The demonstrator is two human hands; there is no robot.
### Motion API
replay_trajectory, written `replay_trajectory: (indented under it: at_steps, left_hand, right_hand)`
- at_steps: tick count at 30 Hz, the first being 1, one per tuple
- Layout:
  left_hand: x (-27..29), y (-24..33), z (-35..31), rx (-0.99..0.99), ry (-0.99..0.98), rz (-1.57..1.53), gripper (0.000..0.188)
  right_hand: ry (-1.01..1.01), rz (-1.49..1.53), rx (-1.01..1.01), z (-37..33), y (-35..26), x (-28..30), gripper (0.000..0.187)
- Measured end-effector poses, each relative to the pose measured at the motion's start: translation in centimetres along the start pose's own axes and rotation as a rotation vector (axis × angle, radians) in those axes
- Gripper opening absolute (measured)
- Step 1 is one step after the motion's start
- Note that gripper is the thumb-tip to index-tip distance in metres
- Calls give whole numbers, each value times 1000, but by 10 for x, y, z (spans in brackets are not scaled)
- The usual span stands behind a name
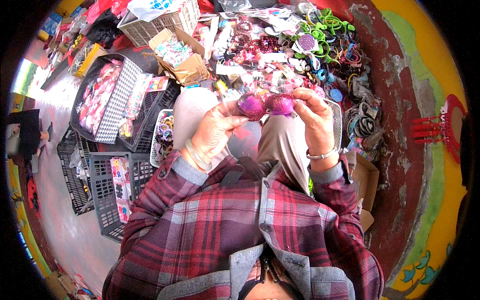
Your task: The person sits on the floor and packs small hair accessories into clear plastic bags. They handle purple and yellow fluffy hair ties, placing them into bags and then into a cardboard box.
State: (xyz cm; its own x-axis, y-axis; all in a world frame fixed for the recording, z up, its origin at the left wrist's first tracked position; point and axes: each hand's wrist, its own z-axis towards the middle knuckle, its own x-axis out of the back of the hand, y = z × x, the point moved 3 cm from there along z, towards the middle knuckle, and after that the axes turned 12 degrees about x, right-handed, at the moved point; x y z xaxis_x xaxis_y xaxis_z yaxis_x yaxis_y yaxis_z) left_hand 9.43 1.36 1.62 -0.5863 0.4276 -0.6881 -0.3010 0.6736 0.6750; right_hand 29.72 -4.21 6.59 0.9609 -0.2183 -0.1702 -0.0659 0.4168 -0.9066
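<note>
The left hand (212,129) and right hand (318,122) pinch a glittery magenta two-lobed accessory (281,105); an open cardboard box (196,71) sits beyond the left.

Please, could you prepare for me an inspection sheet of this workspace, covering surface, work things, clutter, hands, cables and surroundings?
Surface: grey floor at left, with shiny patches.
Job's things: one glittery purple-and-red two-lobed ornament, held up near the knees.
Clutter: mixed heap of accessories ahead, green headbands at its right; open cardboard box; grey plastic crate at left.
Hands: left hand and right hand each grip one end with the fingers.
Cables: nothing seen.
Surroundings: chipped dark red strip at right, green-and-yellow painted border beyond.
</note>
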Motion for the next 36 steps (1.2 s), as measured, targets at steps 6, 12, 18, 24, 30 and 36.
replay_trajectory:
  at_steps: [6, 12, 18, 24, 30, 36]
  left_hand:
    - [4, -1, 0, -7, 65, -43, 25]
    - [25, 8, -7, -40, 143, -95, 12]
    - [29, 6, -5, -19, 137, -158, 9]
    - [21, -2, -2, 18, 89, -257, 13]
    - [18, -10, 0, 55, 51, -230, 13]
    - [-12, -6, 7, 23, 8, -288, 11]
  right_hand:
    - [64, 89, -50, 11, 9, 10, 16]
    - [98, 3, -267, 6, -3, 61, 12]
    - [-291, -213, -766, -69, 16, 76, 11]
    - [-349, -446, -712, -95, 32, 86, 9]
    - [-535, -913, -421, -71, 11, 73, 18]
    - [-183, -96, -431, -31, -3, 17, 47]
